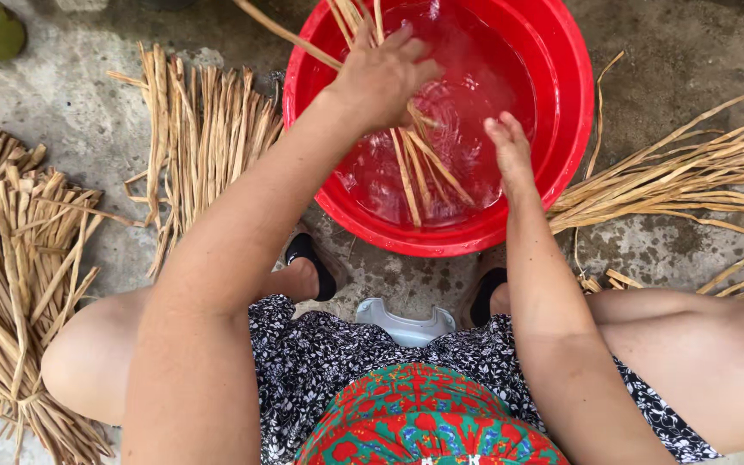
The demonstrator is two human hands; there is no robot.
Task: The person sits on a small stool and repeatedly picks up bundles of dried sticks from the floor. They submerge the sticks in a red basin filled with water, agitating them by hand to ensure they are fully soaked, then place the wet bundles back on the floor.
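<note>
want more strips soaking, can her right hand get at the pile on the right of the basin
Probably yes: the right hand is open over the red basin, and the strip pile lies just outside the rim on that side, nothing between.

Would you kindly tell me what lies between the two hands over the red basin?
In the head view, wet straw strips in water lie between the left hand and right hand.

The left hand [381, 77] grips dry, matt, straw-coloured fibrous strips [415, 164] that turn wet and shiny below the grip, inside a glossy, smooth red plastic basin [561, 112] of clear water. Beneath the basin lies rough, mottled grey concrete floor [88, 112].
</note>
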